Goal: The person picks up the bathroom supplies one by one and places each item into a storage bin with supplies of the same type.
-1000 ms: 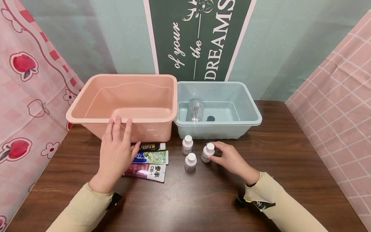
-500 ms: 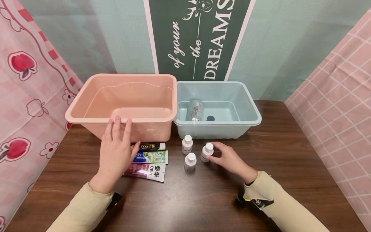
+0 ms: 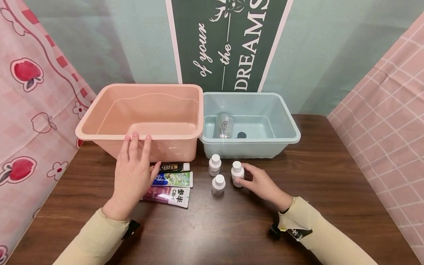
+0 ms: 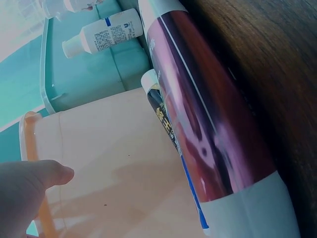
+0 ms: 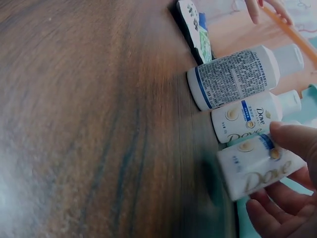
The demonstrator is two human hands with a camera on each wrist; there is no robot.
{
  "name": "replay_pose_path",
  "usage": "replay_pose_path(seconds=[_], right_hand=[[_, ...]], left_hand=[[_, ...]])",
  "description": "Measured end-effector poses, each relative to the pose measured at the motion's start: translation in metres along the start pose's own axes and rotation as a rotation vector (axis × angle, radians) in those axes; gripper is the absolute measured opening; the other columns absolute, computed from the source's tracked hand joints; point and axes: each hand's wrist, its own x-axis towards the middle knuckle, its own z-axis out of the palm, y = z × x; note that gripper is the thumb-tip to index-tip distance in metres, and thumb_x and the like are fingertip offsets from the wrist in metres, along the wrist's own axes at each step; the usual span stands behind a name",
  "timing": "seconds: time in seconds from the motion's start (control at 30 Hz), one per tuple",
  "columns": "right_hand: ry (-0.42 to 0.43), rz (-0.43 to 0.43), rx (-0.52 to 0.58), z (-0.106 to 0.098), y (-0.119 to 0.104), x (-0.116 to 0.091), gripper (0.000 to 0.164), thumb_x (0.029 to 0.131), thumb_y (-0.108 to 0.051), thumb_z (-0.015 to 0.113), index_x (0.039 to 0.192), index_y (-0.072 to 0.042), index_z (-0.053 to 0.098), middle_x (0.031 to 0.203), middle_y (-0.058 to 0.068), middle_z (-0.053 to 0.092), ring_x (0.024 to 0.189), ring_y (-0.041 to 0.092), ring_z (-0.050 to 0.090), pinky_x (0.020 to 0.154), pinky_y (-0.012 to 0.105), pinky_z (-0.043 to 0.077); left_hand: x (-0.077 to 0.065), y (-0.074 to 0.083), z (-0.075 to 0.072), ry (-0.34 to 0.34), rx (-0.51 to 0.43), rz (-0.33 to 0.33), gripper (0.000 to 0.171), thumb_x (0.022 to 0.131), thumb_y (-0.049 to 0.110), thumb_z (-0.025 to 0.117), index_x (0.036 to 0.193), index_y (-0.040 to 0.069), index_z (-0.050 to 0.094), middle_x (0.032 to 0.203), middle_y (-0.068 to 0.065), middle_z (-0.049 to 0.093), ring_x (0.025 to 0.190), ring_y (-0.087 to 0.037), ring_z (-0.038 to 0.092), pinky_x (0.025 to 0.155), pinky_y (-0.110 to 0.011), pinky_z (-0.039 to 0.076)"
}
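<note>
My right hand pinches a small white Dove bottle between thumb and fingers. In the right wrist view this bottle is tilted, with a dark shadow by its base. Two similar bottles stand upright to its left, one farther bottle and one nearer bottle. My left hand rests on the front rim of the pink bin, fingers extended. Below its thumb lie a black tube, a blue-green tube and a dark pink and white tube, partly hidden by the hand.
A light blue bin stands right of the pink one, their rims meeting. Inside it lies a silvery cylinder with printing, near a dark round spot. Curtains enclose the wooden table at the back and sides.
The bottle in my right hand, tilted earlier, now stands straighter in the head view, its cap shifted slightly left. My left hand, the tubes and the other bottles have stayed put.
</note>
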Motion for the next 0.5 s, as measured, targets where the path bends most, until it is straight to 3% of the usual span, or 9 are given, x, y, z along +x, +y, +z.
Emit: replay_pose_path(seconds=[0.2, 0.5], right_hand=[[0.040, -0.013, -0.027, -0.0028, -0.0015, -0.0007, 0.047, 0.079, -0.014, 0.074, 0.121, 0.000, 0.058, 0.108, 0.012, 0.062, 0.095, 0.021, 0.057, 0.081, 0.041, 0.048], [0.068, -0.149, -0.127, -0.0050, -0.0036, -0.0052, 0.045, 0.080, -0.013, 0.073, 0.121, -0.003, 0.057, 0.103, 0.008, 0.061, 0.086, 0.017, 0.055, 0.073, 0.037, 0.048]], left_hand=[[0.0000, 0.0004, -0.0003, 0.004, 0.005, 0.005, 0.078, 0.072, 0.028, 0.070, 0.137, -0.001, 0.040, 0.138, -0.033, 0.032, 0.127, -0.049, 0.029, 0.087, -0.061, 0.038], [0.0002, 0.0013, -0.0007, -0.004, 0.011, 0.004, 0.078, 0.072, 0.029, 0.069, 0.138, -0.001, 0.039, 0.139, -0.033, 0.030, 0.128, -0.050, 0.028, 0.085, -0.061, 0.038]])
